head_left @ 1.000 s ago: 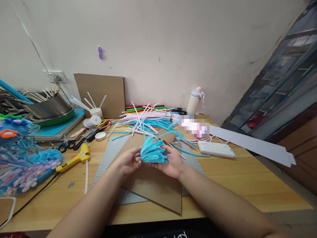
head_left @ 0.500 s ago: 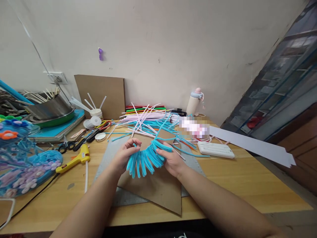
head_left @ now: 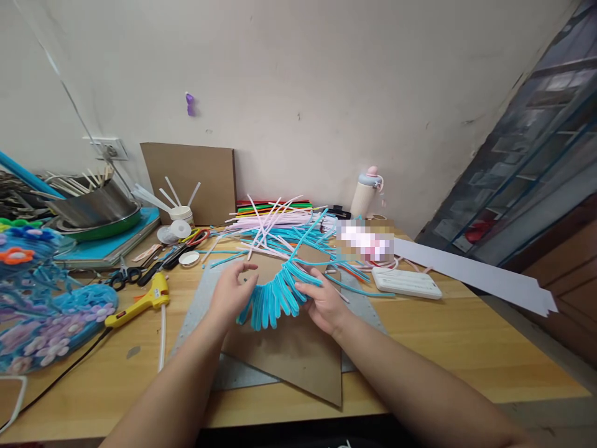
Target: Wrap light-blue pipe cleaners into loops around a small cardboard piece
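Observation:
A row of bent blue pipe cleaner loops [head_left: 275,302] hangs in front of me in a fan-shaped arc. At its right end my right hand [head_left: 324,302] is closed on the loops, thumb in front and other fingers partly behind. My left hand [head_left: 231,289] curves around the left end, thumb and index finger apart, its side against the outermost loops; its lower fingers are partly hidden. A loose blue stem [head_left: 305,236] rises from the top right of the row. Beneath lies a brown cardboard sheet [head_left: 298,361] over a grey mat [head_left: 200,323].
Pink and blue pipe cleaners [head_left: 275,224] lie piled behind the hands. On the left are a yellow glue gun [head_left: 144,302], scissors [head_left: 125,274] and a blue flowered craft piece [head_left: 60,311]. A white box-shaped device [head_left: 405,283] and a bottle [head_left: 364,196] stand right.
The loops are bunched closer together and their left end has shifted slightly right. My left thumb and index finger have come apart; my right hand stays nearly in place.

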The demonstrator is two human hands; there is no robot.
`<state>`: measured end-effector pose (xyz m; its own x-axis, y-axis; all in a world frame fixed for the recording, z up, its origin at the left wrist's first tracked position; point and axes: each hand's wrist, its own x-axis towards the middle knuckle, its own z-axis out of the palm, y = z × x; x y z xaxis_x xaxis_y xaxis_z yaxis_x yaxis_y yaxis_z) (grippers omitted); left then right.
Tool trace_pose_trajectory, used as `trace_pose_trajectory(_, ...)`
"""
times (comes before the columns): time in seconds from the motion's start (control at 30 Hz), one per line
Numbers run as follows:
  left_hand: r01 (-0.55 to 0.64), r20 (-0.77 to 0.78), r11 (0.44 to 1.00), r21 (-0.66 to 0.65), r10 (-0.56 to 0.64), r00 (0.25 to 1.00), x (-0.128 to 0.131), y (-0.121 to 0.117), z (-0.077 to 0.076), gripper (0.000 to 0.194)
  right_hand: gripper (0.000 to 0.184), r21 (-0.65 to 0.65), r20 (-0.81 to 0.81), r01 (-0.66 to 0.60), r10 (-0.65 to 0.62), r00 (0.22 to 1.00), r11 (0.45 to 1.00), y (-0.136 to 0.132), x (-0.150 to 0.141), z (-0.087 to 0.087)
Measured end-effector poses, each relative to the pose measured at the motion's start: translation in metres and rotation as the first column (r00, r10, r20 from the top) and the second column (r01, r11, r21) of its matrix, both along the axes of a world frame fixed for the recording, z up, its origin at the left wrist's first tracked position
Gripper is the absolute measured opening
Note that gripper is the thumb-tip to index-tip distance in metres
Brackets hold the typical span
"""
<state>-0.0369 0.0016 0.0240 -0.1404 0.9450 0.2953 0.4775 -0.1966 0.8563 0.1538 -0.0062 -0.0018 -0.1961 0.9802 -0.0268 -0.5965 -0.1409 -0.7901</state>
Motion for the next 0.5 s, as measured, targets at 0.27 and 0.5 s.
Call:
trace_pose_trajectory(0.27,0.196,-0.100,0.974,0.113,-0.185,0.978,0.028,-0.025,0.001,0.032,0.055,0.247,0.144,-0.085,0.050,0.988,0.965,-0.010,-0.008,-0.008)
trace_pose_trajectory(0.5,0.160,0.025,0.987,0.015,-0.161,0.987,0.015,-0.015,0.005,0.021,0.023,0.522,0.719,-0.240,-0.271,0.640,0.818,-0.019,0.012,0.005)
